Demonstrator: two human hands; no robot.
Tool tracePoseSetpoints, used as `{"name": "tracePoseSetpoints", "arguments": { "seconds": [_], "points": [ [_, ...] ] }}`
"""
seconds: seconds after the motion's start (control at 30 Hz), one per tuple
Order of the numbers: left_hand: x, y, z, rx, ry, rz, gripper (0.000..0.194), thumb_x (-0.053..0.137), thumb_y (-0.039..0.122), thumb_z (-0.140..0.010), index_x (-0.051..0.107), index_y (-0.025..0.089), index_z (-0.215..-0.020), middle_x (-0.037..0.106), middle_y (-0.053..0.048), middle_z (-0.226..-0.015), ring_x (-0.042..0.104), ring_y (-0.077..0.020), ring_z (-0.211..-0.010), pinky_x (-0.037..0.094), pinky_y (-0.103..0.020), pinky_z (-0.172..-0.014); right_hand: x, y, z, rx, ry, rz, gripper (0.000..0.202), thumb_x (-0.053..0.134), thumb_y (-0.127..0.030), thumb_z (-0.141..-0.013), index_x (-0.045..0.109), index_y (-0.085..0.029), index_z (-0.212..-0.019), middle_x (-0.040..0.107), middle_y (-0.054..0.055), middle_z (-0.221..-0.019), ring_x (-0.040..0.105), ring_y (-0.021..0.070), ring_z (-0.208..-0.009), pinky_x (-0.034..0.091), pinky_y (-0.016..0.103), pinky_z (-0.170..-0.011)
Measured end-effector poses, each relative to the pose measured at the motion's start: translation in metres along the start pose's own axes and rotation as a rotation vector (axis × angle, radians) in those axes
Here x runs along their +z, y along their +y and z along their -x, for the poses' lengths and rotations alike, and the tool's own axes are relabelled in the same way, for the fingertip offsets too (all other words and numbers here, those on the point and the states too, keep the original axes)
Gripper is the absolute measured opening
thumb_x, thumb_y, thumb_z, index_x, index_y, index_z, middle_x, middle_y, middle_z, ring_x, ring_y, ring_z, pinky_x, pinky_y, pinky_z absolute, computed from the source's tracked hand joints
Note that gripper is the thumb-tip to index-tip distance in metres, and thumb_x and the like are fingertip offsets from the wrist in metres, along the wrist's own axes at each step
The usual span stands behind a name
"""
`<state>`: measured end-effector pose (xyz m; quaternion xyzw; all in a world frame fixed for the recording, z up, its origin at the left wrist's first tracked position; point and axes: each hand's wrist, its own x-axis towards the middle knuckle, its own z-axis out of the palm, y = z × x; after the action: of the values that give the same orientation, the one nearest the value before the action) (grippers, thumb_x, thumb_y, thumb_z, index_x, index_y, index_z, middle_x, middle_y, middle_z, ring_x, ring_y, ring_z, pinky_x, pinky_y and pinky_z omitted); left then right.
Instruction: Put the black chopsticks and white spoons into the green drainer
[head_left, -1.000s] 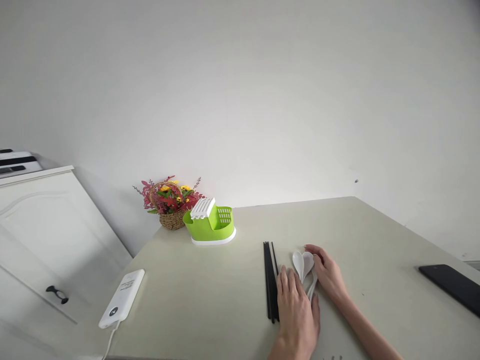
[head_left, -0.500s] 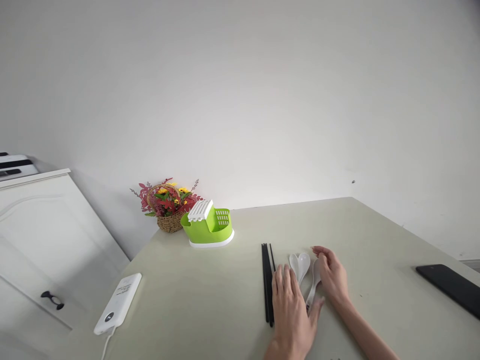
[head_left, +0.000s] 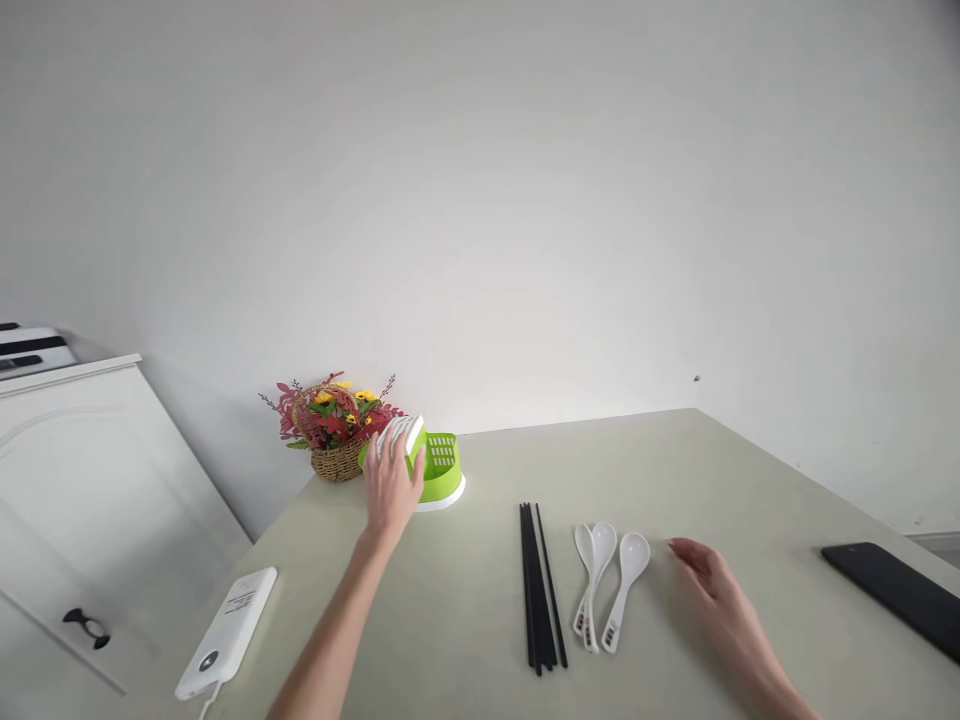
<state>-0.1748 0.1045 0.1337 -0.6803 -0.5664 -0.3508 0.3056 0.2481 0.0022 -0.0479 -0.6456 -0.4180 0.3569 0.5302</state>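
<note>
A pale wall [head_left: 525,200] closes off the far side, and below it the tabletop [head_left: 420,620] spreads across the scene. A white cabinet [head_left: 97,480] stands along the left. A basket of flowers [head_left: 337,462] sits at the tabletop's far left corner, with the green holder [head_left: 442,480] just beside it, to its right. The holder stands upright, its long axis running roughly left to right; the open basket end points right, and the raised part with the slotted white top is toward the left.

Well nearer, right of the middle, black chopsticks [head_left: 540,625] run near to far (one lies slightly apart on the right).

The left hand [head_left: 391,492] reaches out from the near edge, back upward, over the holder's white top, thumb set apart on the right; I cannot tell whether its fingers actually grip. The right hand [head_left: 716,590] comes in from the near right, pointing far and left, its fingers loosely curled and holding nothing.

A black phone [head_left: 900,590] lies far right of it, and a white power bank [head_left: 229,630] at the near left. Three white spoons [head_left: 604,545], bowls far and handles near, lie between chopsticks and right hand; the left two overlap.
</note>
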Motion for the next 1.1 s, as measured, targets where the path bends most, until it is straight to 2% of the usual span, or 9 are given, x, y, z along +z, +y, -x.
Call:
{"name": "tracePoseSetpoints", "arguments": {
  "seconds": [0.07,0.17,0.37,0.57,0.77,0.93,1.1],
  "points": [
    [0.005,-0.020,0.002,-0.013,-0.024,-0.013,0.046,0.041,0.044,-0.102,0.058,0.012,-0.131,0.064,-0.021,-0.135,0.042,-0.0378,-0.143,0.036,-0.059,-0.115,-0.016,0.014,0.004,-0.037,-0.031,0.001,0.054,0.059,-0.060,-0.079,0.056,-0.028,-0.122,0.066,0.008,-0.136,0.061,0.0291,-0.128,0.047,0.042,-0.105],
    [0.009,-0.030,0.009,-0.022,-0.076,0.022,0.046,0.037,0.043,-0.103,0.056,0.014,-0.133,0.061,-0.019,-0.139,0.050,-0.0339,-0.137,0.040,-0.054,-0.113,-0.026,0.029,0.006,-0.083,-0.074,0.034,0.052,0.060,-0.060,-0.079,0.057,-0.028,-0.120,0.066,0.008,-0.136,0.061,0.0290,-0.128,0.049,0.040,-0.102],
    [0.005,-0.011,0.004,-0.045,-0.225,0.074,0.047,0.034,0.046,-0.104,0.056,0.018,-0.135,0.057,-0.015,-0.145,0.053,-0.0315,-0.135,0.046,-0.049,-0.110,-0.017,0.027,0.009,-0.127,-0.059,0.198,0.045,0.053,-0.057,-0.082,0.059,-0.030,-0.118,0.067,0.007,-0.133,0.064,0.0292,-0.121,0.052,0.042,-0.093],
    [0.021,0.029,-0.010,-0.087,-0.326,0.125,0.055,0.031,0.054,-0.104,0.055,0.021,-0.140,0.050,-0.014,-0.151,0.059,-0.0314,-0.128,0.052,-0.047,-0.102,-0.016,0.023,0.011,-0.157,-0.032,0.207,0.043,0.054,-0.054,-0.081,0.062,-0.029,-0.114,0.070,0.008,-0.128,0.067,0.0288,-0.116,0.054,0.040,-0.087],
    [0.041,0.088,-0.021,-0.023,-0.437,0.179,0.064,0.025,0.064,-0.102,0.048,0.026,-0.148,0.045,-0.013,-0.156,0.064,-0.0292,-0.118,0.055,-0.045,-0.095,-0.014,0.020,0.012,-0.162,-0.033,0.204,0.041,0.053,-0.054,-0.082,0.061,-0.029,-0.114,0.071,0.007,-0.127,0.066,0.0279,-0.117,0.053,0.041,-0.093],
    [0.044,0.138,-0.029,0.067,-0.521,0.230,0.061,0.026,0.061,-0.103,0.046,0.028,-0.151,0.044,-0.012,-0.157,0.069,-0.0271,-0.109,0.057,-0.042,-0.090,-0.014,0.023,0.011,-0.177,-0.054,0.213,0.039,0.051,-0.051,-0.086,0.059,-0.028,-0.116,0.070,0.008,-0.128,0.065,0.0277,-0.120,0.050,0.042,-0.099],
    [0.042,0.168,-0.030,0.137,-0.561,0.283,0.060,0.024,0.059,-0.104,0.046,0.029,-0.151,0.043,-0.010,-0.158,0.067,-0.0294,-0.116,0.057,-0.044,-0.094,-0.014,0.022,0.012,-0.165,-0.055,0.200,0.039,0.053,-0.052,-0.084,0.060,-0.029,-0.115,0.070,0.007,-0.128,0.065,0.0278,-0.120,0.052,0.042,-0.098]
  ]
}}
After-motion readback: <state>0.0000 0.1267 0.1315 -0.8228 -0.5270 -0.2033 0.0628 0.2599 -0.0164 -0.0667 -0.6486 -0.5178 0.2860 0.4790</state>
